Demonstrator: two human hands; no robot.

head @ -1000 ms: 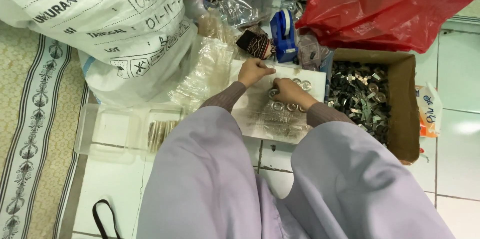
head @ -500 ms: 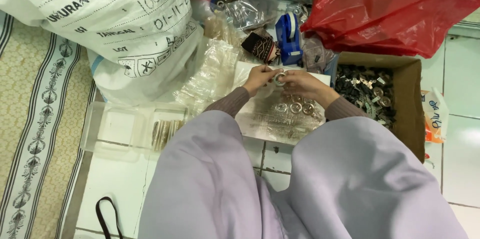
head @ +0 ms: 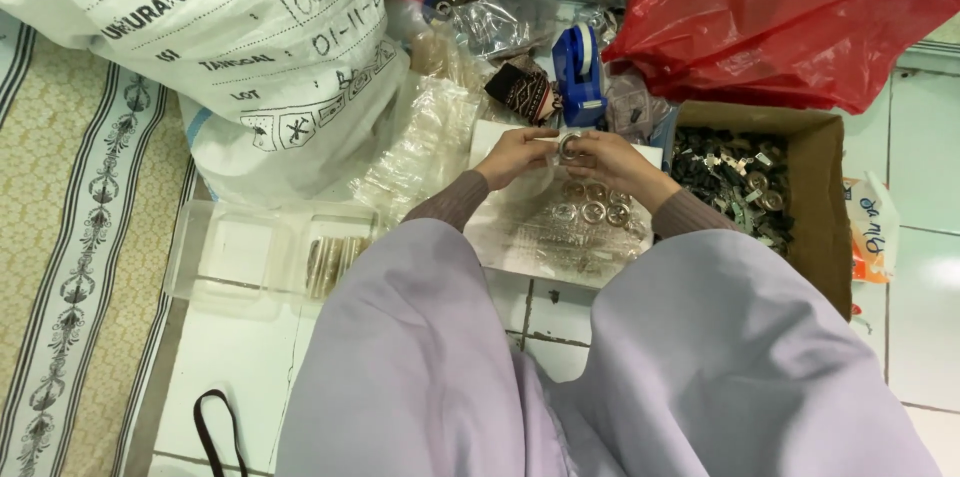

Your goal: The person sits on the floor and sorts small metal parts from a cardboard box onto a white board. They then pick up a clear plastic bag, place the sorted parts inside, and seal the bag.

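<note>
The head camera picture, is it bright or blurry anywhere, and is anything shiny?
Head view: even, soft light with faint shadows; the red plastic bag and the clear plastic bags catch glare; a bright patch washes out the floor tile at right; the small metal ring between the left hand and right hand looks slightly soft.

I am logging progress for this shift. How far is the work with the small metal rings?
Done: several metal rings lie in rows on the clear sheet. In hand: the left hand and right hand hold one ring between them. Left: the cardboard box holds many loose metal parts.
</note>
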